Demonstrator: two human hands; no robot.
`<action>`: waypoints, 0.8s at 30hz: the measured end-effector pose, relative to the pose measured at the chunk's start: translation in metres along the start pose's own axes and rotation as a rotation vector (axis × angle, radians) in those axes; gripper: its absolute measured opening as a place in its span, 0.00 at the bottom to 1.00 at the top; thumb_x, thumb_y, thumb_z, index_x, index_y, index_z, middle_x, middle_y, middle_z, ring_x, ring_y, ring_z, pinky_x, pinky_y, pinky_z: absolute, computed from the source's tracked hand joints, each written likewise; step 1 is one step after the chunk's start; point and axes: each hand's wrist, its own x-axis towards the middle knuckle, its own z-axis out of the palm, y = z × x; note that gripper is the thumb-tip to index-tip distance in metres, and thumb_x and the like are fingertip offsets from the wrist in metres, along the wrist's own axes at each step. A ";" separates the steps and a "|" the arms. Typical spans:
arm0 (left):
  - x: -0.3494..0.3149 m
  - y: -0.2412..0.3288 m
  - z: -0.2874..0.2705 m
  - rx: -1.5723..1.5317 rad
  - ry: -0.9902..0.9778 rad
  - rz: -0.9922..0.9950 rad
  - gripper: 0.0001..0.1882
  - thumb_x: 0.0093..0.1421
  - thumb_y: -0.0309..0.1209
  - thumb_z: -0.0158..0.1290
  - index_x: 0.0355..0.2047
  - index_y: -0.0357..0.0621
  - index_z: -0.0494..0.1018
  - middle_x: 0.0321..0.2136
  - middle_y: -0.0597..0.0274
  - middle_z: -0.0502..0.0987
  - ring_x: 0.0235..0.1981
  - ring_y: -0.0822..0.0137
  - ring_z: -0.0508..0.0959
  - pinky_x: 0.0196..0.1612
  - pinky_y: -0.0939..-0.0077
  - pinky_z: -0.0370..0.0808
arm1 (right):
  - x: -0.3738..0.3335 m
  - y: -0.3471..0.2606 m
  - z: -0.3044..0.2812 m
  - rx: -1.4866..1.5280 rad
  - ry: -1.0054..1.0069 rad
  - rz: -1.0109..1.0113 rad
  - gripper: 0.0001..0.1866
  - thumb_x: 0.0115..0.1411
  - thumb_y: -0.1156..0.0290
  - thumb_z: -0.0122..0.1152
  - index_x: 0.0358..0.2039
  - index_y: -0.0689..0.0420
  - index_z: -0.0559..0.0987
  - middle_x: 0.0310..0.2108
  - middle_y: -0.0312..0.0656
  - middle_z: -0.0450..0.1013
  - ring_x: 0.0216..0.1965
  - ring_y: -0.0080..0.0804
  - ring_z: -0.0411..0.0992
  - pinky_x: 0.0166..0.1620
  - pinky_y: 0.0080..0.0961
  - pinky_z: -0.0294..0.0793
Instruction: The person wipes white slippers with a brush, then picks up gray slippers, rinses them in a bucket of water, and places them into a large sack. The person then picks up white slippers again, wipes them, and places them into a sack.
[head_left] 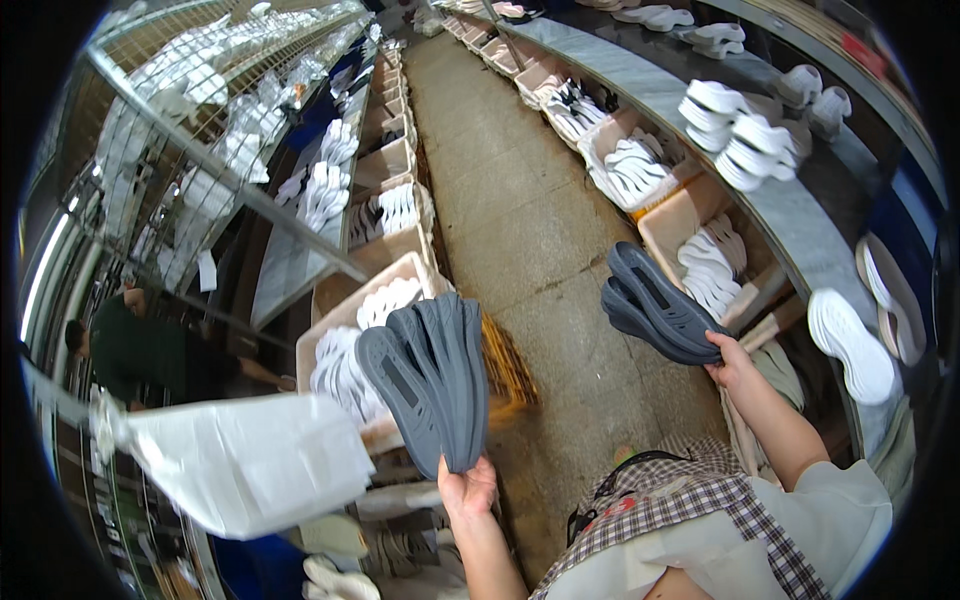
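Head view, item by item:

My left hand (467, 490): fingers closed round the heel ends of a fan of dark grey shoe soles (428, 378), held upright, toes pointing up, over the near end of the aisle floor (520, 200) and partly in front of the crate beside it.

My right hand (731, 362): clamped on a second stack of dark grey soles (655, 305), gripped at one end, the stack slanting up and to my left, in front of the right-hand shelf edge.

Cardboard crate of white soles (350, 350): just behind the left bundle, first in a row of like crates running along the left edge of the floor.

Long curved grey bench (800, 230): right side, with piles of white soles (735, 130) along its top, one single white sole (850, 345) near its close end, and open bins of white soles (712, 265) below.

Wire rack (200, 110): upper left, loaded with white pieces.

White sheet (250, 460): lower left.

Another person in a dark green top (130, 350): far left, well apart from my hands
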 end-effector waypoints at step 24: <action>0.651 0.082 0.329 -0.243 0.300 0.054 0.14 0.58 0.32 0.48 0.38 0.33 0.73 0.35 0.49 0.77 0.35 0.55 0.78 0.33 0.70 0.81 | 0.470 -0.219 0.618 0.080 -0.112 0.095 0.12 0.55 0.72 0.60 0.39 0.60 0.74 0.36 0.42 0.76 0.35 0.33 0.76 0.38 0.26 0.79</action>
